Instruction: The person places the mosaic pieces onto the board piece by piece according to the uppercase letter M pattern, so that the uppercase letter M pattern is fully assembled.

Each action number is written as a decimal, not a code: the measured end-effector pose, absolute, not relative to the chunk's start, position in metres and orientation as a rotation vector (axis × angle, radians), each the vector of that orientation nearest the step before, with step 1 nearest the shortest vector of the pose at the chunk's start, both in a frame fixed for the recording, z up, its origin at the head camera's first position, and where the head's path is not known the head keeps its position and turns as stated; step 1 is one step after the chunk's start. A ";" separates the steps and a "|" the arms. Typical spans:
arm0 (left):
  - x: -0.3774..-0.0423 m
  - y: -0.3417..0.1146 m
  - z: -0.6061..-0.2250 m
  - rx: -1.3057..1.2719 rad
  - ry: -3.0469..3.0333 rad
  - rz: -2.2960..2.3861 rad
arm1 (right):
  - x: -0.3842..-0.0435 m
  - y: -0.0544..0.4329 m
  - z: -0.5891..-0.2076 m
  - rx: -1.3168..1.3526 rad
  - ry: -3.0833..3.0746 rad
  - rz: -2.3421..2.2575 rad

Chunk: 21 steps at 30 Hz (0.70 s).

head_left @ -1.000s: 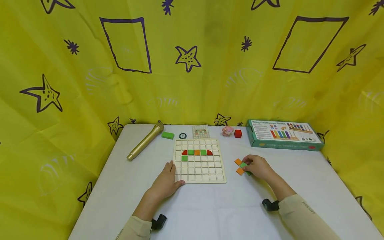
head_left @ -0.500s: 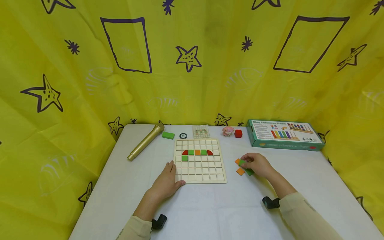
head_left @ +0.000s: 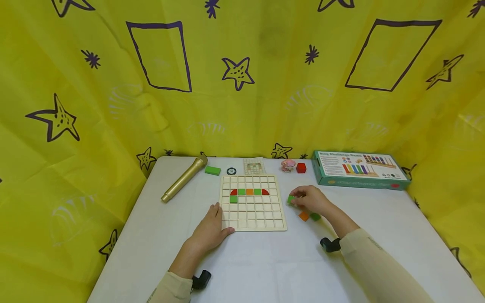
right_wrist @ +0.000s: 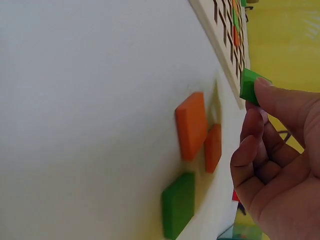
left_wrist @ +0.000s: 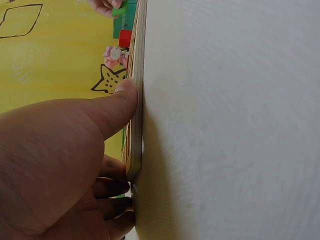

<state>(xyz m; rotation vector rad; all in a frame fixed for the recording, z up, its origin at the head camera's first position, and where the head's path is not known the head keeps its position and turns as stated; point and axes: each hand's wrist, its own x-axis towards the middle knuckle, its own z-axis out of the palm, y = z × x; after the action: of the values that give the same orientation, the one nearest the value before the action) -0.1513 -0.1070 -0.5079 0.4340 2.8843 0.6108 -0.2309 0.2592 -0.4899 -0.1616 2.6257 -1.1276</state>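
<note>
Green tile (right_wrist: pixel 248 88) is pinched by thumb and fingertips of the right hand (head_left: pixel 310 199), just off the right side of the board (head_left: pixel 261 214), while the left hand (head_left: pixel 208 227) lies spread round the near left corner, thumb on one edge, fingers on the other. I'd carry the tile in low and over the placed tiles (head_left: pixel 249 192) without brushing them, square its sides to the grid, then lower it flat, since a tilted edge would likely catch on the ridges. Light left-hand pressure should stop the board sliding; target slot, can't tell.
</note>
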 end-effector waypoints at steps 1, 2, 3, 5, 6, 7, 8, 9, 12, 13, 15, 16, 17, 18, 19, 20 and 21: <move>-0.151 -0.107 -0.508 0.430 2.886 0.602 | -0.233 0.256 -0.489 -0.179 2.624 -1.124; -0.151 -0.107 -0.508 0.426 2.885 0.593 | -0.235 0.252 -0.488 -0.183 2.624 -1.121; -0.151 -0.107 -0.508 0.426 2.884 0.602 | -0.236 0.249 -0.487 -0.193 2.625 -1.116; -0.151 -0.107 -0.508 0.426 2.881 0.615 | -0.239 0.241 -0.486 -0.210 2.622 -1.106; -0.151 -0.107 -0.508 0.426 2.878 0.618 | -0.240 0.238 -0.485 -0.218 2.617 -1.108; -0.151 -0.107 -0.508 0.427 2.877 0.619 | -0.241 0.234 -0.485 -0.221 2.613 -1.108; -0.151 -0.107 -0.508 0.428 2.874 0.621 | -0.241 0.230 -0.484 -0.214 2.608 -1.112; -0.151 -0.107 -0.508 0.432 2.876 0.625 | -0.242 0.227 -0.483 -0.226 2.604 -1.113; -0.151 -0.106 -0.508 0.436 2.882 0.614 | -0.245 0.216 -0.479 -0.237 2.589 -1.124; -0.151 -0.106 -0.508 0.436 2.883 0.613 | -0.246 0.212 -0.478 -0.240 2.586 -1.123; -0.152 -0.106 -0.508 0.432 2.884 0.621 | -0.248 0.205 -0.476 -0.260 2.583 -1.118; -0.152 -0.107 -0.508 0.428 2.882 0.622 | -0.249 0.201 -0.476 -0.270 2.586 -1.112; -0.151 -0.107 -0.507 0.423 2.879 0.623 | -0.250 0.198 -0.476 -0.282 2.589 -1.107; -0.151 -0.107 -0.507 0.419 2.878 0.622 | -0.252 0.195 -0.476 -0.293 2.589 -1.105; -0.151 -0.107 -0.507 0.417 2.878 0.624 | -0.253 0.193 -0.476 -0.300 2.588 -1.105; -0.151 -0.106 -0.507 0.414 2.877 0.622 | -0.254 0.190 -0.477 -0.304 2.589 -1.103; -0.151 -0.106 -0.506 0.417 2.878 0.624 | -0.255 0.188 -0.477 -0.313 2.591 -1.102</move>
<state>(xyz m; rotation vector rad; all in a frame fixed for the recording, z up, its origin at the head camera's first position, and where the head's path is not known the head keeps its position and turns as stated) -0.1509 -0.1061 -0.5064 0.4169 2.8780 0.6237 -0.2546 0.1878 -0.4771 -0.3128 2.5914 -1.1018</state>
